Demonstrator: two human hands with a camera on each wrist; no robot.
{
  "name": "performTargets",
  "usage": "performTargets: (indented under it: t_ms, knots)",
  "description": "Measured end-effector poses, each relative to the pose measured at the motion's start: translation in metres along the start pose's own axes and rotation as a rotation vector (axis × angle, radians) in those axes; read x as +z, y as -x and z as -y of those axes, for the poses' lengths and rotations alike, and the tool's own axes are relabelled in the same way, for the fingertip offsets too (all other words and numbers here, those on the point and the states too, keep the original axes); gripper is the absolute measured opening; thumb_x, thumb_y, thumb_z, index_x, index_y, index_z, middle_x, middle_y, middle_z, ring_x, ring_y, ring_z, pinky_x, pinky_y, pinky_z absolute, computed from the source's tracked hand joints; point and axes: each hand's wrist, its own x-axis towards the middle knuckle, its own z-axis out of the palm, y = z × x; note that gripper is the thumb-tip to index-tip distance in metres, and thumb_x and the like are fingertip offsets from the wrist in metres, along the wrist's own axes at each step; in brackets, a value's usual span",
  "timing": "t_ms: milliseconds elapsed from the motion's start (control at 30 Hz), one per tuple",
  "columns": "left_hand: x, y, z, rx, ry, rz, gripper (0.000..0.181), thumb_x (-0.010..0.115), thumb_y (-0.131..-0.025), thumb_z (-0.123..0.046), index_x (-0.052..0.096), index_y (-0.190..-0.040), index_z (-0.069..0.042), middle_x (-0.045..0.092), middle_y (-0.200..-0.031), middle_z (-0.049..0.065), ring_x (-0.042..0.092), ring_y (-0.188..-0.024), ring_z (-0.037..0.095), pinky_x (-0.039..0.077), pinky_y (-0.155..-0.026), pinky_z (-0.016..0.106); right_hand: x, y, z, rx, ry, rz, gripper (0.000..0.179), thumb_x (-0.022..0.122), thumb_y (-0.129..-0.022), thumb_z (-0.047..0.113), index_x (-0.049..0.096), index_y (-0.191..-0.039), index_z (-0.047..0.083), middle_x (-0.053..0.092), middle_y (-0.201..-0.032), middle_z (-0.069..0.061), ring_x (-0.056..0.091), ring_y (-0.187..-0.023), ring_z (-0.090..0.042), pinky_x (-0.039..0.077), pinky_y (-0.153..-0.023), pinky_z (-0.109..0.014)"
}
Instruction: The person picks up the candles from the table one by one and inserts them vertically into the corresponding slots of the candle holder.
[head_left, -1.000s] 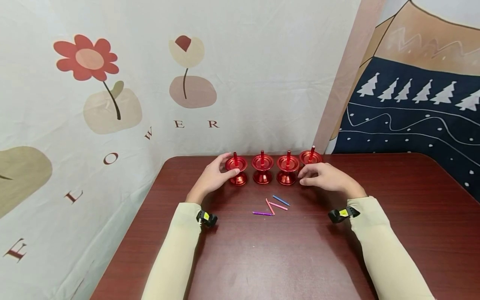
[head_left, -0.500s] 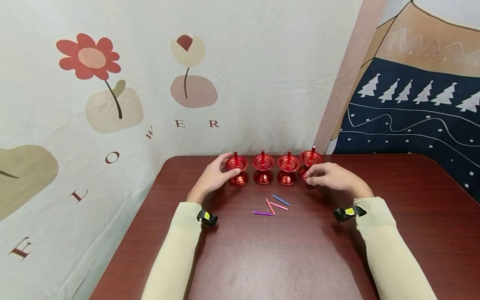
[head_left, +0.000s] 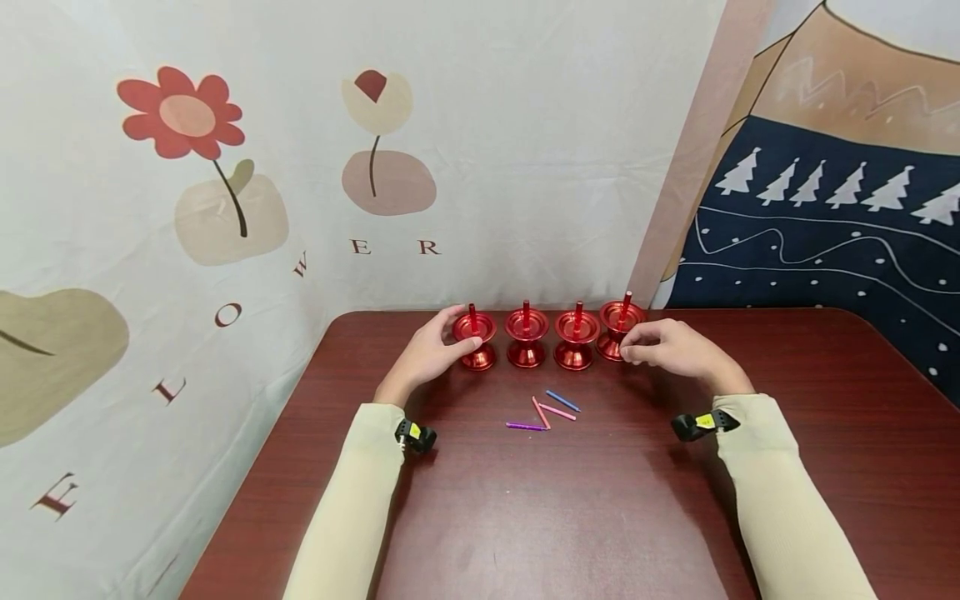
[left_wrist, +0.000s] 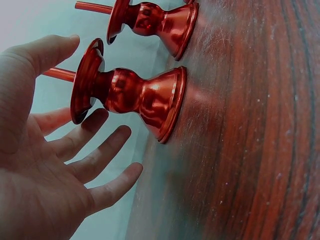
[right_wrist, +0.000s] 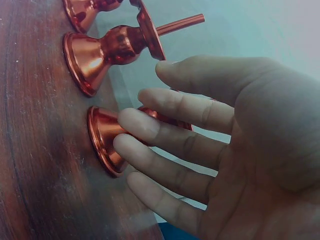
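Observation:
Several shiny red metal candle holders stand upright in a row at the back of the table, each with a dish and a thin red stem. My left hand [head_left: 426, 357] is around the dish of the leftmost holder [head_left: 477, 359], thumb in front; in the left wrist view the fingers are spread and relaxed, and contact is unclear. Beside the rightmost holder [head_left: 611, 345] is my right hand [head_left: 681, 353], fingers loosely extended and holding nothing. In the right wrist view the fingers partly hide that holder's base [right_wrist: 105, 142]. Between the hands stand two holders [head_left: 526, 353], [head_left: 574, 357].
Thin birthday candles lie in front of the row: a blue one [head_left: 562, 401], a purple one [head_left: 527, 427], and two pinkish ones [head_left: 557, 412]. The brown wooden table [head_left: 540, 517] meets a printed cloth backdrop [head_left: 510, 167] right behind the holders.
My right hand has moved a little to the right, uncovering more of the rightmost holder's base. The left hand, the holders and the candles look unmoved.

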Motion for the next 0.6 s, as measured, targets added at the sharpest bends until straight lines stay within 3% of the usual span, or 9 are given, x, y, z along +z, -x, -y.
performTargets:
  t_ms: [600]
  knots:
    - [0.0009, -0.0009, 0.0003, 0.008, -0.032, 0.009, 0.079, 0.076, -0.103, -0.041, 0.043, -0.168, -0.012, 0.053, -0.164, 0.015, 0.055, -0.147, 0.035, 0.043, -0.121, 0.055, -0.0046, 0.0013, -0.0031, 0.030, -0.037, -0.104, 0.020, 0.072, -0.104, 0.013, 0.078, -0.114, -0.003, 0.078, -0.093, -0.012, 0.071, -0.092, -0.031, 0.057, -0.079, -0.033]
